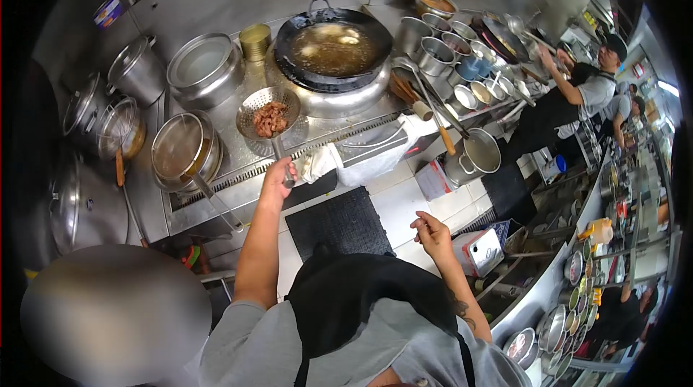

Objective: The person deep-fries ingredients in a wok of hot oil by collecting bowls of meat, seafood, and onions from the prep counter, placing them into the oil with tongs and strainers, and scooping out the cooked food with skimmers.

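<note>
My left hand [279, 179] is wrapped round the handle of a perforated strainer ladle [247, 105]. Browned meat pieces [271, 120] lie in its bowl, which is over the steel counter, to the left of and nearer than the wok. Hot-looking oil with pale foam patches fills the large black wok [289, 73] on its round burner. My right hand [433, 235] hangs above the floor at my right side, holding nothing, with its fingers loosely bent and partly apart.
Strainers over a pot [177, 149], a lidded pot [206, 62] and a tin can [255, 42] stand on the left counter. Right of the wok are ladles, sauce containers [435, 55] and a pot [482, 150]. A co-worker [577, 91] stands further right. A black mat [338, 224] covers floor tiles.
</note>
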`<act>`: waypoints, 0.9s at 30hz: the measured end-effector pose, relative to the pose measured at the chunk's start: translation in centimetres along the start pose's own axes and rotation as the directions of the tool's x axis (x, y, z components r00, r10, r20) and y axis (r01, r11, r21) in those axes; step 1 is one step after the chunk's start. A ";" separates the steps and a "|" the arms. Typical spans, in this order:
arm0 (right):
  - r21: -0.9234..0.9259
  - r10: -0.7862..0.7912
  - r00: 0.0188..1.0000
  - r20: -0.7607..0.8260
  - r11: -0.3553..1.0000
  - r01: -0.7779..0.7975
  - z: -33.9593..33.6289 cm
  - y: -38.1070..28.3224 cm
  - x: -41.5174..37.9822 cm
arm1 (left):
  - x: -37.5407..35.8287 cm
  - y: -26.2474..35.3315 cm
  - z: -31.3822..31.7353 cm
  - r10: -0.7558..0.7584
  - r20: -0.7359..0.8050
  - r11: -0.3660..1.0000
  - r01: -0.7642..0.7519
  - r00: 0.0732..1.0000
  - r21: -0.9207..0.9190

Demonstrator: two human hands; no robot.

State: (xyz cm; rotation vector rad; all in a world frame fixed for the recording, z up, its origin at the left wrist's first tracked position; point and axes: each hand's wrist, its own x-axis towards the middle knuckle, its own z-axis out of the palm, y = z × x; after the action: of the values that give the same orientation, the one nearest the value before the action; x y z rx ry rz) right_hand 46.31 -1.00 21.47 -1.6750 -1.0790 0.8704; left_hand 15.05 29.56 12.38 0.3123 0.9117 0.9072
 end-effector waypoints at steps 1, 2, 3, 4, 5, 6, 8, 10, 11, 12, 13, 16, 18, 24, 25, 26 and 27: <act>0.001 -0.007 1.000 -0.015 1.000 0.007 -0.6 -0.2 -0.7 | -1.6 0.5 0.9 0.006 -0.003 1.000 -0.006 1.000 0.030; 0.002 -0.012 0.999 -0.034 1.000 0.012 -1.2 -0.1 -1.3 | -2.4 0.2 0.8 0.008 0.020 0.999 -0.009 1.000 0.044; -0.011 -0.035 0.999 -0.040 0.999 0.035 -1.8 0.4 -2.1 | -3.8 0.1 1.4 0.039 0.011 0.995 -0.040 0.999 0.094; -0.025 -0.052 0.997 -0.056 0.998 0.051 -2.5 1.1 -3.1 | -5.6 -0.1 2.0 0.062 0.009 0.987 -0.063 0.998 0.150; -0.040 -0.064 0.994 -0.089 0.997 0.061 -3.3 1.9 -4.2 | -7.0 -0.4 1.9 0.094 0.000 0.980 -0.093 0.996 0.176; -0.074 -0.125 0.983 -0.134 0.990 0.116 -3.9 2.6 -5.3 | -8.0 -0.8 2.0 0.110 0.013 0.972 -0.110 0.994 0.210; -0.127 -0.027 0.994 -0.107 0.992 0.013 -5.5 1.9 -8.2 | -11.9 -1.7 3.0 0.102 0.042 0.948 -0.110 0.994 0.299; -0.127 -0.067 0.988 -0.136 0.991 0.050 -6.4 2.5 -11.0 | -14.4 -2.8 3.9 0.015 0.117 0.938 -0.054 0.993 0.343; -0.133 -0.082 0.989 -0.122 0.989 0.065 -6.9 2.7 -12.4 | -15.4 -3.6 4.6 -0.024 0.083 0.931 -0.008 0.996 0.365; -0.236 -0.215 0.962 -0.169 0.956 0.172 -7.1 3.5 -13.8 | -17.9 -4.7 6.6 -0.005 0.146 0.887 -0.063 0.989 0.458; -0.243 -0.194 0.971 -0.139 0.957 0.157 -7.7 3.8 -15.3 | -19.5 -6.0 7.5 -0.066 0.221 0.884 -0.046 0.973 0.465; -0.173 -0.099 0.989 -0.106 0.982 0.079 -9.2 4.2 -19.4 | -22.3 -10.6 11.4 -0.271 0.345 0.832 0.038 0.899 0.553; -0.203 -0.070 0.985 -0.160 0.979 0.036 -10.2 5.0 -22.2 | -23.4 -13.3 13.9 -0.421 0.399 0.779 0.099 0.815 0.619; -0.262 -0.007 0.913 -0.409 0.959 -0.110 -12.9 6.3 -31.8 | -29.0 -26.1 26.9 -0.761 0.404 0.563 0.207 0.508 0.800; -0.253 -0.001 0.896 -0.444 0.959 -0.124 -13.1 6.5 -33.3 | -30.3 -28.3 29.3 -0.813 0.403 0.518 0.206 0.421 0.830; -0.244 0.002 0.879 -0.478 0.960 -0.135 -13.2 6.9 -34.8 | -31.5 -30.6 31.5 -0.856 0.394 0.473 0.198 0.333 0.859; -0.252 -0.015 0.851 -0.525 0.958 -0.139 -12.9 7.2 -36.1 | -32.5 -32.9 33.6 -0.882 0.386 0.435 0.152 0.272 0.887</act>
State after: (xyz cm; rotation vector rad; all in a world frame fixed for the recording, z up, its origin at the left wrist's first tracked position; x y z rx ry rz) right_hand 46.66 -40.01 21.45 -2.0371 -0.7902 0.2600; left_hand 50.07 -11.61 31.00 0.9411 0.2823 -0.4786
